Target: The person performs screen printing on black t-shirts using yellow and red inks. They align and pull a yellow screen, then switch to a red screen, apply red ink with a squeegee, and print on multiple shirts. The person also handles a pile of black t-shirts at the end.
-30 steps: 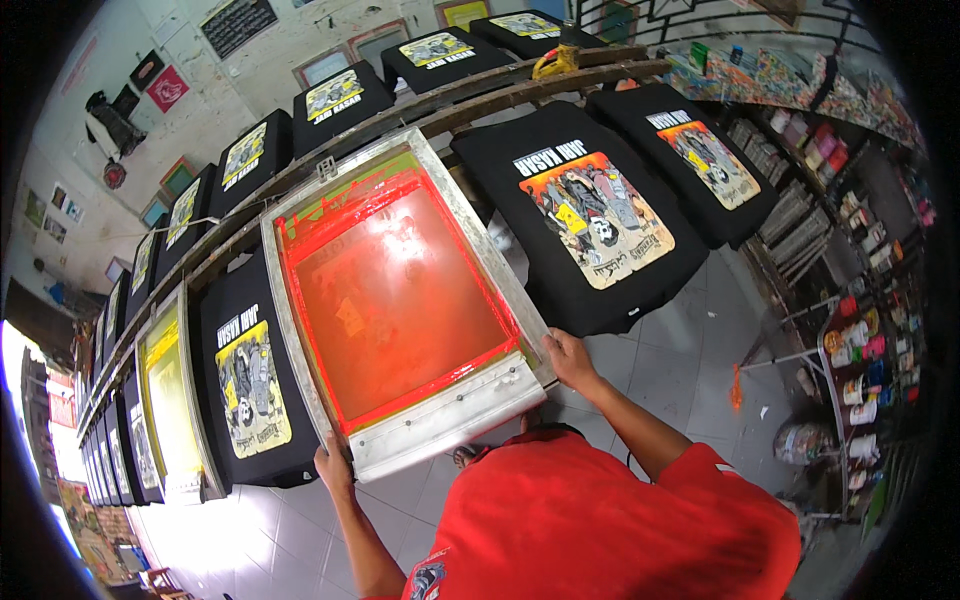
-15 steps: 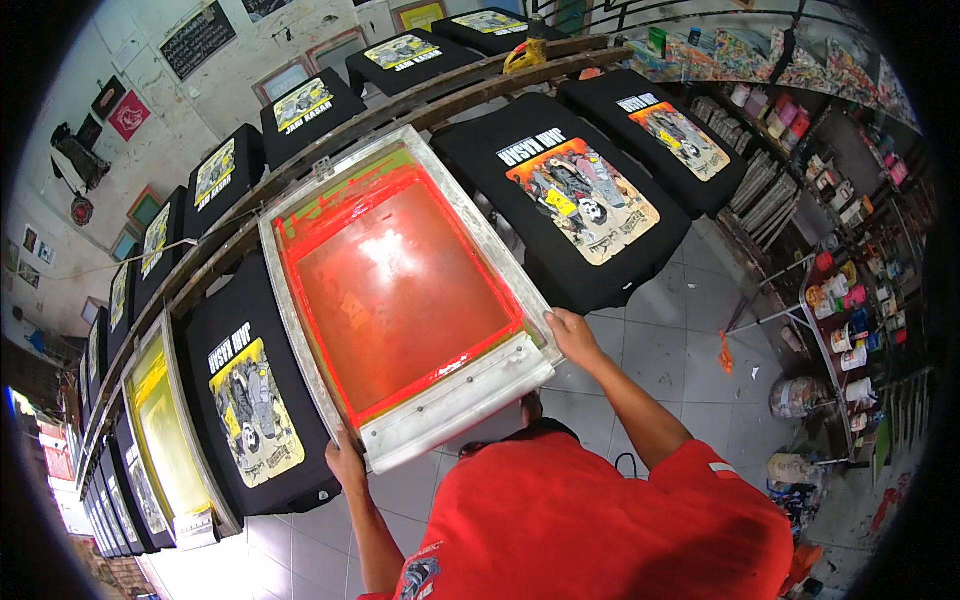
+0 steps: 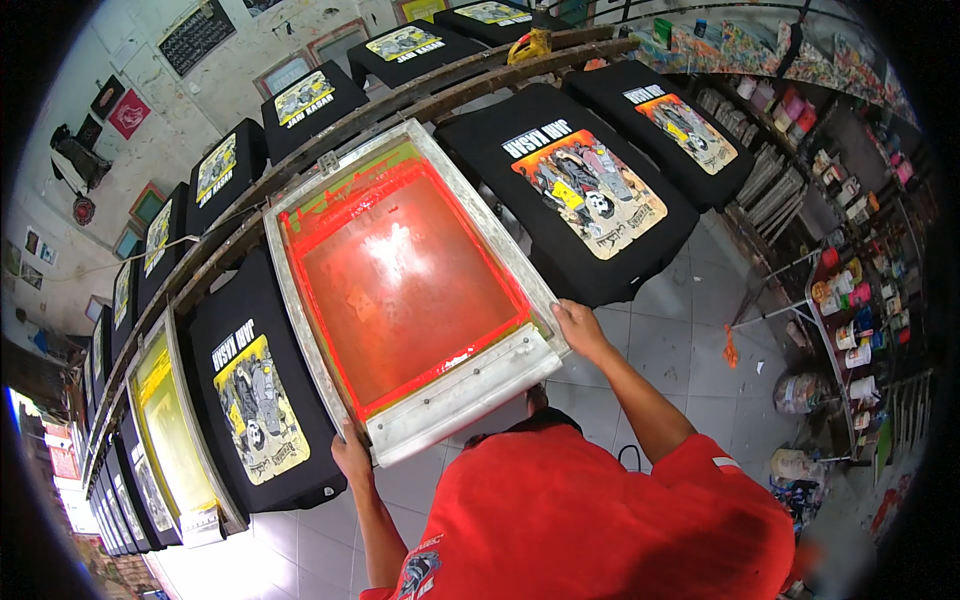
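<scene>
A metal-framed printing screen [image 3: 410,270] with red ink around its mesh slants across the middle. My left hand [image 3: 352,455] grips the near left corner of its frame, fingers wrapped around the edge. At the near right corner, my right hand [image 3: 582,330] is closed on the frame too, thumb on top. Lying across the frame's near end is a pale, wide bar with bolts, likely a squeegee [image 3: 455,395]. Whatever is under the screen is hidden. Black printed T-shirts flank it: one to the left [image 3: 225,300], one to the right [image 3: 560,110].
Long rails [image 3: 470,85] run behind the screen, with more black shirts along both sides. A second screen with yellow ink [image 3: 165,420] rests at the left. On the right, a shelf rack [image 3: 835,340] holds several ink pots above the tiled floor [image 3: 650,350].
The whole view has shifted slightly. Both hands keep their hold on the screen frame, which stays in nearly the same place beside the shirts.
</scene>
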The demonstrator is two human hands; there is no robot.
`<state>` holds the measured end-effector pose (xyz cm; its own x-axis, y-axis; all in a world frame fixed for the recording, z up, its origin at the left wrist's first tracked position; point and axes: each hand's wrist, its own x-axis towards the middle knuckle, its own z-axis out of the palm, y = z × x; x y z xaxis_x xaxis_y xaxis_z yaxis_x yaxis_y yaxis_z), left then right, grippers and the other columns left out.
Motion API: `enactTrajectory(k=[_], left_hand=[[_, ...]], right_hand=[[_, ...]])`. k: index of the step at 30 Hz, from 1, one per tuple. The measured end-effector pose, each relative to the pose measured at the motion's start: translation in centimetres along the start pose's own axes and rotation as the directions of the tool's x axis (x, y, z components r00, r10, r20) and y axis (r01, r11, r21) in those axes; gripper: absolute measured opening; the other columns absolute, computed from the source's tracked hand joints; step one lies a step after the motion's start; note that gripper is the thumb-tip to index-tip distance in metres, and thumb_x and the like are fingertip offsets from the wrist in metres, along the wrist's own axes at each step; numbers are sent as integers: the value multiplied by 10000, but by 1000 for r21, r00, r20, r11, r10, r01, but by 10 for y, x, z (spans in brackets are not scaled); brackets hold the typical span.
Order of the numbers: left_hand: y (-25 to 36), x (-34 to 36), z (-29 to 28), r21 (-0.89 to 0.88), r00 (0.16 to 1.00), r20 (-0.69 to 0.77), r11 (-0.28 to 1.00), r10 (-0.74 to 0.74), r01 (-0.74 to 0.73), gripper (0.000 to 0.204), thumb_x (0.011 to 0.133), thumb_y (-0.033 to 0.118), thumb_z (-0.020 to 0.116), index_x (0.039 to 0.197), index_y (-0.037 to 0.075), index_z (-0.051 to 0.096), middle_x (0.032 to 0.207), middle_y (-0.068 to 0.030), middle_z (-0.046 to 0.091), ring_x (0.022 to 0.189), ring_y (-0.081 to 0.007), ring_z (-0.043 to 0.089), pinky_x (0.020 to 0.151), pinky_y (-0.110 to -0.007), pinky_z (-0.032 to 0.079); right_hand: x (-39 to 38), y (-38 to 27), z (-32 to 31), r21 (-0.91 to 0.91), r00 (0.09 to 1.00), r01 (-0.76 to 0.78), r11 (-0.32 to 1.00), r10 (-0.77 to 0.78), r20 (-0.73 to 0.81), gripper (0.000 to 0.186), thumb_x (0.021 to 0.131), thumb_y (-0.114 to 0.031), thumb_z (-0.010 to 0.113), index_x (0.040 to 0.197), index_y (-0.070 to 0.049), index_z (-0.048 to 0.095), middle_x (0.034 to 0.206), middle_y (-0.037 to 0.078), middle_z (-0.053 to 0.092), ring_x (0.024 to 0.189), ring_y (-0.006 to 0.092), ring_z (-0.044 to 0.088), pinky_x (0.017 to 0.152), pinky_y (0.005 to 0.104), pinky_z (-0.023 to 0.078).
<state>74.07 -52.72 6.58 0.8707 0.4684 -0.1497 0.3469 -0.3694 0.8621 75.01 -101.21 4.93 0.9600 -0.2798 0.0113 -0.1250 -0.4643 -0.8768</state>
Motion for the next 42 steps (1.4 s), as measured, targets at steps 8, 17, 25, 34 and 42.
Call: enactTrajectory(k=[8,17,25,34,42], left_hand=[[22,-7,6,55,999,16,998,27,-28,547,935,510,534,661,39,500,611,-5,474,575,-124,419,532,-325,357],[18,-10,10,6,998,64,1000,-2,1,488,965,387,530,883,-86,619,736,-38,579,673,-121,479,609,-297,407],[-10,-6,14,-202,992,123,979,-6,31,458,972,357,538,1006,-92,625,868,-74,633,759,-134,537,686,-285,445],[-4,-5,11,-51,991,115,996,-66,72,448,974,339,537,979,-102,615,856,-89,630,746,-136,533,677,-290,446],[-14,-3,15,-40,999,46,999,-13,15,480,968,379,530,887,-90,595,754,-65,591,681,-161,499,636,-339,425]], right_hand=[[5,1,-6,-18,1000,-18,1000,18,2,380,974,-331,471,1003,8,640,859,258,646,854,418,639,726,435,477],[6,-1,-12,24,999,-34,999,34,23,384,984,-317,465,1053,21,633,920,255,660,891,392,653,760,423,486],[5,2,-15,3,997,-57,998,56,49,400,981,-332,468,1077,21,629,969,249,667,933,413,637,790,427,490],[5,4,-14,14,999,-40,999,40,29,413,979,-337,469,1091,29,625,979,268,657,941,418,633,798,439,489],[4,4,-16,-31,997,-57,998,58,43,422,978,-343,464,1069,39,619,966,276,653,932,431,627,793,457,482]])
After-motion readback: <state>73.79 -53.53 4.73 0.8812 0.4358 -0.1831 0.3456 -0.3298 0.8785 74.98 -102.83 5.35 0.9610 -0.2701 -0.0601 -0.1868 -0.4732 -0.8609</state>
